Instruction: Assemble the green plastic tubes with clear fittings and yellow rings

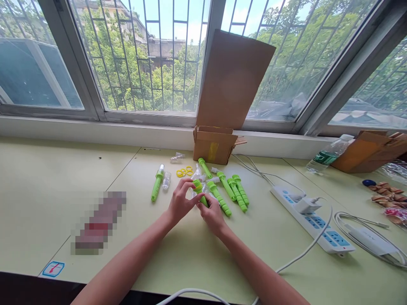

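Observation:
A green plastic tube (pixel 197 185) with a ribbed collar is held between both hands, tilted. My left hand (pixel 179 201) pinches it near the collar with thumb and fingertips. My right hand (pixel 212 214) is closed around its lower part, hiding much of it. Several more green tubes lie just to the right, among them a ringed tube (pixel 219 198) and a smoother tube (pixel 226 186). Left of my hands is a green tube with a clear top (pixel 157 183), beside a loose clear plastic cap (pixel 166 180). Yellow rings (pixel 184 171) and clear pieces (pixel 199 170) lie behind.
An open cardboard box (pixel 211 144) stands against the window sill. At the right are a white power strip (pixel 313 220) with cables, a charger (pixel 370 239), a plastic bottle (pixel 329 156) and wrapped items (pixel 388 192). A blurred patch (pixel 101 222) covers something at the left.

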Demonstrator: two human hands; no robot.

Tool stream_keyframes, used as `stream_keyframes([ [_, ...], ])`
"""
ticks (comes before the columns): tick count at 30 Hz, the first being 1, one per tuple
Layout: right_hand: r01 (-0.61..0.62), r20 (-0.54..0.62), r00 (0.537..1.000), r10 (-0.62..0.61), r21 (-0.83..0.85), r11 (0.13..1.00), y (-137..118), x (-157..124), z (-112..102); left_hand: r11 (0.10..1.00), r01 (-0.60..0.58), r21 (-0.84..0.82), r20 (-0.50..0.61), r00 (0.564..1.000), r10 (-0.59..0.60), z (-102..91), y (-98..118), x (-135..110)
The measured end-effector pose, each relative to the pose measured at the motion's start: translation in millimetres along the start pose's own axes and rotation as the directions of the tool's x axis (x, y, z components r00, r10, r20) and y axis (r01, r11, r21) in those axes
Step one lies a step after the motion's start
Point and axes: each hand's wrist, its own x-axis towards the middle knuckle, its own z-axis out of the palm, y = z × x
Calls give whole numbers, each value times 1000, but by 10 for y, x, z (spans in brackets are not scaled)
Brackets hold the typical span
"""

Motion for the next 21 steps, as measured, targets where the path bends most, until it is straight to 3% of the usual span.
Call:
stream_keyframes([
  [7,-177,110,982,153,258,950,-16,-25,19,1000,4,2,6,1000,-4,-4,0,15],
  [21,-335,330,924,195,448,829,-80,-40,-33,998,21,-63,28,999,-19,-24,-7,29],
])
